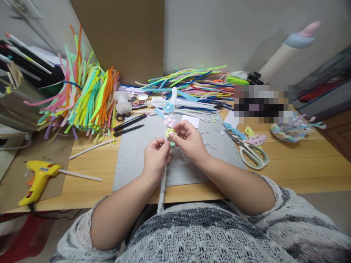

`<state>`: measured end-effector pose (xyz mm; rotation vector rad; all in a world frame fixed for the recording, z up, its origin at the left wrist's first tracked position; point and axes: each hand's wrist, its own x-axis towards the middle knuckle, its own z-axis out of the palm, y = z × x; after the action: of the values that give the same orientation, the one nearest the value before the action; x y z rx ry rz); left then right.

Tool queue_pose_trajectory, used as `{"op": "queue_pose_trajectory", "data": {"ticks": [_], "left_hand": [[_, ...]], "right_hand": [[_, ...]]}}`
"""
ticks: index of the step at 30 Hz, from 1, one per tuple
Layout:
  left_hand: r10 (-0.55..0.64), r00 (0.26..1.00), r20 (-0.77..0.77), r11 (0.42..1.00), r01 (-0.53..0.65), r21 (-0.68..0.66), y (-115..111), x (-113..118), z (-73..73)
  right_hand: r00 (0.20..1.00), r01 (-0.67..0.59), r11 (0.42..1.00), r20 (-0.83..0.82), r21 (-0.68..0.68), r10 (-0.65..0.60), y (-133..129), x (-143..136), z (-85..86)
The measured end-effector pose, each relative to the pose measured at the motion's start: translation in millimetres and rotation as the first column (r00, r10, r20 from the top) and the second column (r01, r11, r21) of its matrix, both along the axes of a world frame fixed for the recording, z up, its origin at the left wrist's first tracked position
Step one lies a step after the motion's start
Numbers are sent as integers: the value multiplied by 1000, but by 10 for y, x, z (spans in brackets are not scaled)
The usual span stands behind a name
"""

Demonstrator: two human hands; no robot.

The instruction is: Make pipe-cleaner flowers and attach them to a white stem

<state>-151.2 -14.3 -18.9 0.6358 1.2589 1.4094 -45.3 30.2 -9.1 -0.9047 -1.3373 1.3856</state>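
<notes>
A long white fuzzy stem (162,190), apparently wrapped in pipe cleaner, runs from near my lap up over the mat. Small flowers sit along its upper part: a blue one (168,107) with a pale centre, a pink one (169,121) below it, then a yellow one (170,133). A bit of green (172,144) shows beneath, partly covered by fingers. My left hand (155,157) is closed around the stem just under the yellow flower. With thumb and fingers, my right hand (190,141) pinches the yellow flower from the right.
A grey cutting mat (131,164) lies under my hands. Scissors (253,153) and pastel pipe-cleaner pieces (256,138) are at right. On the left are a yellow glue gun (41,179), black pens (128,126) and a pipe-cleaner bundle (90,98). Loose pipe cleaners (189,84) lie behind.
</notes>
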Motion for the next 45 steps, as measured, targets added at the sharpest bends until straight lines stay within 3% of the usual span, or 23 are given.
{"op": "queue_pose_trajectory", "data": {"ticks": [12,19,24,29,33,38,45], "left_hand": [[-3,1000,3,1000,3,-13,6,-4,37],[-25,998,54,1000,25,7,-10,-35,73],[-42,990,138,999,41,7,5,-58,99],[-44,990,132,999,42,21,22,-53,103],[-43,994,101,999,42,17,17,-35,100],[-46,995,83,999,45,15,9,-26,81],[-41,996,79,999,41,9,10,-18,88]], "right_hand": [[997,32,991,70,129,-41,-5,32,-19],[962,259,943,29,208,-271,24,217,60],[970,163,960,140,228,-198,50,288,43],[972,59,983,215,175,-97,7,201,-34],[997,32,999,74,23,-33,-23,86,-75],[995,37,988,-89,-150,-51,-17,27,-72],[995,39,989,-88,-142,-52,2,34,-45]]}}
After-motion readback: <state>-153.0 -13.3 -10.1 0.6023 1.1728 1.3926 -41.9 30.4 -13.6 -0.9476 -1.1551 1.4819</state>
